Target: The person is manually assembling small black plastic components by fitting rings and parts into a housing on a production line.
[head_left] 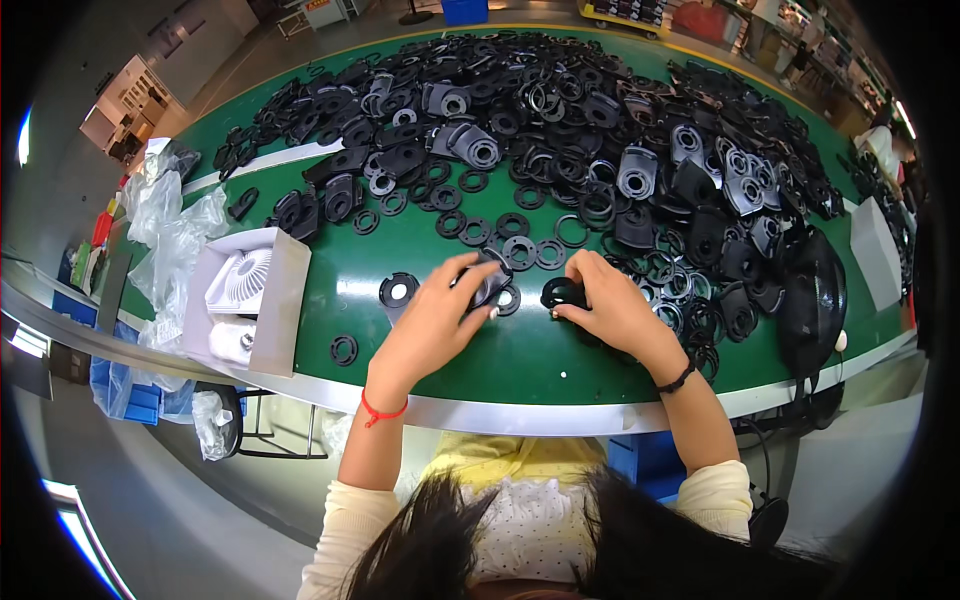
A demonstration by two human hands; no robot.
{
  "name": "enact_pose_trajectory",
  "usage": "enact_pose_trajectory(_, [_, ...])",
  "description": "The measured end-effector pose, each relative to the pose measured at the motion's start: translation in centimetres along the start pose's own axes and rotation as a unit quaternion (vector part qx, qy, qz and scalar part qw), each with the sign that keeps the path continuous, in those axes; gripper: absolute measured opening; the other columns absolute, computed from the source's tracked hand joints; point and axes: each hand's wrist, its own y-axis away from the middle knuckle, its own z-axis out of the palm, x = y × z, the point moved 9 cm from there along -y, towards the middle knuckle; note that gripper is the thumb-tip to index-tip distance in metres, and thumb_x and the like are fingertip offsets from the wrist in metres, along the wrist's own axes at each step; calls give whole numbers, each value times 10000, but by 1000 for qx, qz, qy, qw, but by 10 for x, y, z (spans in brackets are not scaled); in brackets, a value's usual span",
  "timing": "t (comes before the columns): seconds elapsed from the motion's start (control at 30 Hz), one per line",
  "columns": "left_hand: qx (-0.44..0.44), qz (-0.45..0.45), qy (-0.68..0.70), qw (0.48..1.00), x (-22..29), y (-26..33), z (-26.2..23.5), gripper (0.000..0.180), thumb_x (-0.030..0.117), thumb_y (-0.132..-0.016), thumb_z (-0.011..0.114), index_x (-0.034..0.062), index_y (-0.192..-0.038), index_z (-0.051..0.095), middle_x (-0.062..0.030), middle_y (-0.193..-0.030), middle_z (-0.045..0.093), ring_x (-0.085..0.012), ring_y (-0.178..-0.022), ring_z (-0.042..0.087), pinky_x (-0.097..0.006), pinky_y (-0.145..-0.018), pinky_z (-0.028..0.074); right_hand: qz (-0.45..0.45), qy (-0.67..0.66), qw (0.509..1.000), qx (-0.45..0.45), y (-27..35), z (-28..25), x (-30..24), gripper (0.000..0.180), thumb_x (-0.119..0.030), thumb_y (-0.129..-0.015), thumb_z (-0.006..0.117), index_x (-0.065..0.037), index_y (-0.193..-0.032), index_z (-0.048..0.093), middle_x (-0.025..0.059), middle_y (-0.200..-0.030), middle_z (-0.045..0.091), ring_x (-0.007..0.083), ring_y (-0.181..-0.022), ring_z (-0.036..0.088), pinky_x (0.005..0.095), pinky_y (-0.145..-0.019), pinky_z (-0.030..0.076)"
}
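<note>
My left hand (432, 318) is closed on a black plastic housing part (490, 283), its fingers over the top and thumb at the near side. Opposite it, my right hand (612, 300) pinches a black ring (556, 293) between thumb and fingers, just above the green table. A flat black disc with holes (519, 253) lies between and beyond the hands. Left of my left hand is another black part with a round hole (398, 291), partly covered by that hand. A single small disc (343, 350) rests nearer the table's front edge.
A large heap of black rings and housings (560, 110) spreads over the far and right table (480, 385). At left stands an open white box (290, 300) with a white fan (243, 278), beside clear plastic bags (160, 220). A black bag (812, 300) sits at right.
</note>
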Motion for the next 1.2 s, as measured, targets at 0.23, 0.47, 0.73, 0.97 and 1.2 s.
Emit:
enact_pose_trajectory(0.23, [-22, -72, -176, 981, -33, -21, -10, 649, 189, -705, 777, 47, -1271, 496, -192, -1138, 559, -365, -1090, 523, -433, -915, 439, 10, -57, 998, 17, -5, -5, 0, 334, -136, -789, 700, -46, -1001, 459, 123, -843, 584, 300, -734, 609, 371, -653, 492])
enact_pose_trajectory(0.47, [-115, -34, -57, 991, -12, -60, 12, 382, 167, -747, 727, -14, -1049, 578, -183, -810, 623, -352, -818, 603, -407, -749, 478, 30, -254, 963, 81, -8, -9, 17, 192, -10, -845, 634, -18, -1014, 543, 23, -800, 530, 94, -656, 580, 209, -576, 460])
enact_pose_trajectory(0.73, [-150, -130, 438, 877, -4, -69, 63, 271, 269, -992, 467, 8, -1008, 536, -40, -935, 551, -109, -852, 565, -308, -801, 569, 16, -361, 912, 197, -6, -22, 26, 475, 24, -804, 678, -27, -1211, 438, 108, -1088, 442, 124, -665, 621, 228, -592, 518])
enact_pose_trajectory(0.97, [-156, -50, 362, 918, 6, -55, 69, 392, 92, -849, 678, -4, -1191, 513, -38, -1014, 558, -101, -895, 560, -262, -780, 510, 65, -265, 951, 148, -4, -20, 24, 663, -90, -720, 780, -70, -1288, 439, 124, -1099, 476, 122, -681, 598, 229, -576, 485])
enact_pose_trajectory(1.2, [-162, -31, 278, 946, 2, -57, 72, 377, 62, -875, 616, 26, -1235, 509, -19, -976, 583, -85, -821, 554, -238, -725, 469, -27, -65, 979, 192, -1, -38, 4, 499, -204, -702, 788, -51, -1119, 559, 123, -994, 527, 255, -713, 584, 333, -622, 488])
